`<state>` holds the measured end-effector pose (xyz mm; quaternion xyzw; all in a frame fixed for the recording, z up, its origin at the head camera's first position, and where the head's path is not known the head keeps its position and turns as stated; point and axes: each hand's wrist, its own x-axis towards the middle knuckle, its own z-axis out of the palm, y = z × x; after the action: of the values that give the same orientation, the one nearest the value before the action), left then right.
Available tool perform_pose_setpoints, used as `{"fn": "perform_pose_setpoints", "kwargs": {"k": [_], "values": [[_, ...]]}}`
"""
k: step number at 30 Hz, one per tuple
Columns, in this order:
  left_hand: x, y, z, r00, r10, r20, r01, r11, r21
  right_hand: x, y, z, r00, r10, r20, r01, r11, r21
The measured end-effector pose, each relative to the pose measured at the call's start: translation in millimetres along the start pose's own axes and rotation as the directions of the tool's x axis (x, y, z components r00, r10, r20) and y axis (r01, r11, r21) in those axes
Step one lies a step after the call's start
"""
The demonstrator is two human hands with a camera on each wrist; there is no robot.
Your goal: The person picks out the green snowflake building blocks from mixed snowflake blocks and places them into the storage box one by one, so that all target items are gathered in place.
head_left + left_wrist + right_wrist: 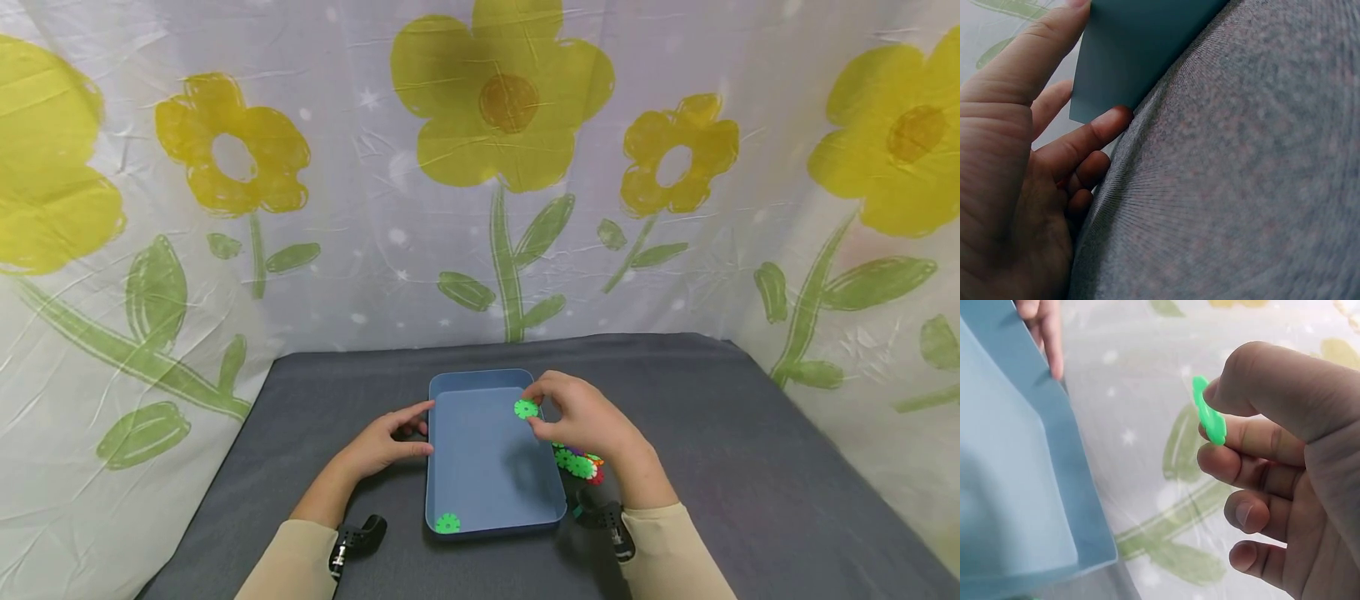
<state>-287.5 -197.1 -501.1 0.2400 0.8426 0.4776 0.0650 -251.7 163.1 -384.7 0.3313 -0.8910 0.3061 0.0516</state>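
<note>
A blue rectangular tray [491,458] lies on the dark cloth. In its near left corner is a green notched disc [447,523]. My left hand [386,442] touches the tray's left side with fingertips and thumb; the left wrist view shows the fingers against the tray's wall [1122,56]. Over the tray's right edge, my right hand [581,412] pinches another green notched disc [527,409] between thumb and fingers. In the right wrist view that disc [1209,412] appears nearly edge-on, apart from the tray [1079,481].
Just right of the tray, partly behind my right hand, sits a pile of notched discs [576,462] in green, red, orange and purple. Grey cloth [337,375] covers the table. A curtain with yellow flowers [352,167] hangs behind and at both sides.
</note>
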Motion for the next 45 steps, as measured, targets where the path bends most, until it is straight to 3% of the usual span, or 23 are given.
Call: {"fn": "perform_pose_setpoints", "kwargs": {"k": [17, 27, 38, 45], "values": [[0.3, -1.5, 0.4, 0.999, -0.033, -0.02, 0.033, 0.999, 0.003, 11.6, -22.7, 30.9, 0.981, -0.173, 0.087, 0.173, 0.985, 0.001], [0.3, -2.4, 0.7, 1.0, -0.021, -0.015, 0.021, 1.0, -0.005, 16.3, -32.7, 51.3, 0.977, -0.162, 0.141, 0.171, 0.984, -0.054], [0.7, -5.1, -0.4, 1.0, -0.017, -0.004, 0.017, 1.0, -0.005, 20.9, -37.8, 82.2, 0.964, -0.208, 0.166, 0.225, 0.97, -0.088], [0.8, -3.5, -0.1, 1.0, -0.003, 0.0, 0.003, 1.0, -0.002, 22.2, -36.2, 100.8, 0.966, -0.159, 0.202, 0.191, 0.97, -0.15]]}}
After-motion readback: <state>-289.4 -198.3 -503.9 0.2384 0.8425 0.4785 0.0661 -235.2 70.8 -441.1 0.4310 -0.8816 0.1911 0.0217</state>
